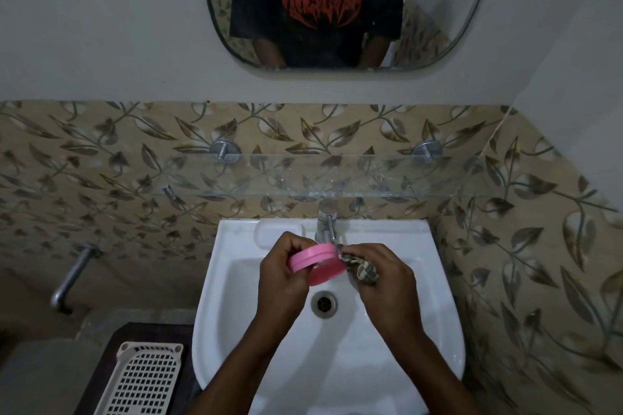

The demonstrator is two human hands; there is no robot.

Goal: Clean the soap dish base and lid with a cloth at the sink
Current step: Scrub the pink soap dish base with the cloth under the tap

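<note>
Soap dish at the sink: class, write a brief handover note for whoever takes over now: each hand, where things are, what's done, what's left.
Left hand grips the pink soap dish over the sink.
Right hand pinches the cloth against the dish's right edge.
Done: dish and cloth are in hand, cloth at the rim.
Left: how much is clean cannot be told; wipe base and lid all over.

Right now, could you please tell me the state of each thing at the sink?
soap dish: held tilted over the sink by the left hand.
cloth: bunched in the right hand, against the dish's edge.
tap: no water visibly running.
drain: unplugged.
</note>
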